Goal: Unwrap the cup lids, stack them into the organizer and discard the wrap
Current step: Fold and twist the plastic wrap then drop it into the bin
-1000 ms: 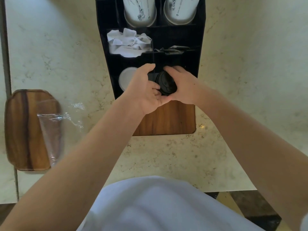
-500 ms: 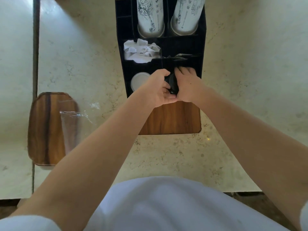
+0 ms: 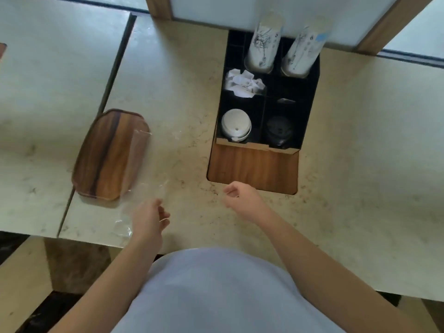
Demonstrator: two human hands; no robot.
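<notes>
The black organizer [image 3: 310,97] stands on a wooden base at the back of the counter. A stack of black lids [image 3: 279,131] sits in its front right compartment, and a stack of white lids [image 3: 236,124] in the front left one. The clear plastic wrap [image 3: 134,203] lies flat on the counter, partly over a wooden tray. My left hand [image 3: 149,218] hovers at the wrap's near end with loosely curled fingers and holds nothing. My right hand [image 3: 241,199] hangs over the counter in front of the organizer, fingers loosely curled, also holding nothing.
A wooden tray [image 3: 109,155] lies at the left by a seam in the counter. Two stacks of printed paper cups [image 3: 263,44] stand in the organizer's rear compartments, with white napkins [image 3: 243,82] in the middle left one. The counter's front edge runs just below my hands.
Both hands let go of the black lids, now resting in the front right compartment, and pulled back toward me. My left hand moved left to the wrap. The camera pulled back and up.
</notes>
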